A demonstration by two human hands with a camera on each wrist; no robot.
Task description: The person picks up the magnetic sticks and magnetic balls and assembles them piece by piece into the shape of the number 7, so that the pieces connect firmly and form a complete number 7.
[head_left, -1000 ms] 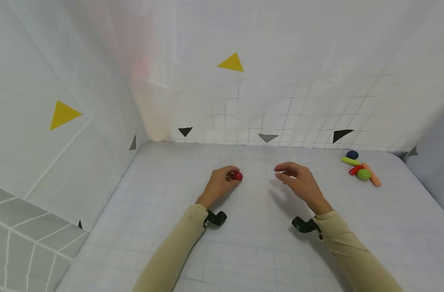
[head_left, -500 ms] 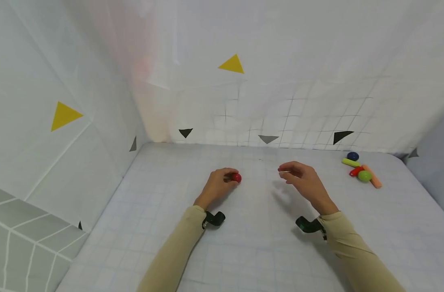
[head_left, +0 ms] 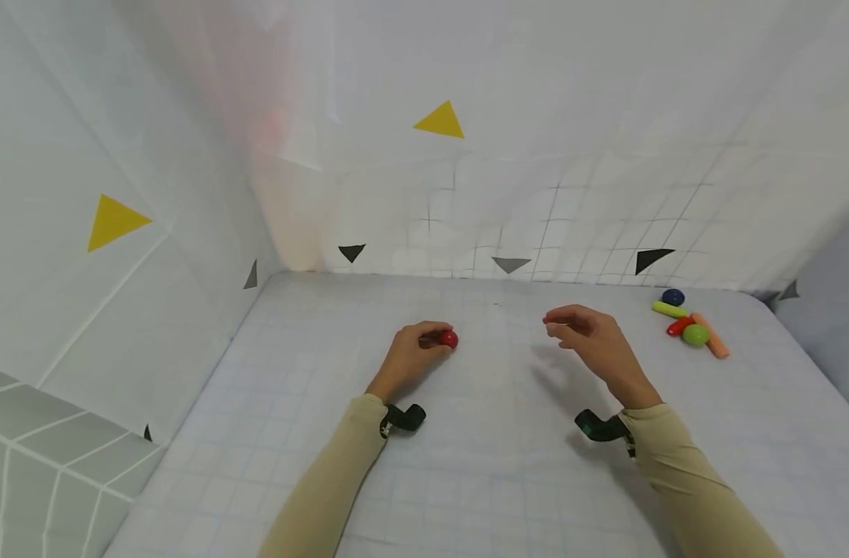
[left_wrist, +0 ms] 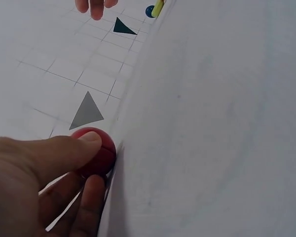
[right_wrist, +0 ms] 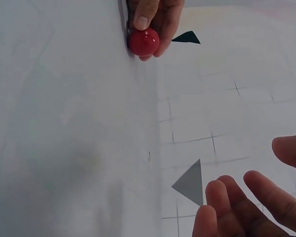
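A small glossy red ball with a thin dark seam is pinched between the thumb and fingers of my left hand, low over the white table near its middle. In the left wrist view the thumb presses on top of the ball and the fingers curl beneath it. To the right, my right hand hovers above the table with relaxed, slightly bent fingers and nothing between them. The right wrist view shows those fingers spread apart from the thumb, with the ball in the other hand beyond.
At the table's back right lie a dark blue oval piece, a yellow-green stick, a red elongated piece, a green ball and an orange stick. White sheet walls with triangle markers border the white table.
My right hand has drifted right, widening the gap between the hands. The left hand, still pinching the red ball, has shifted slightly left.
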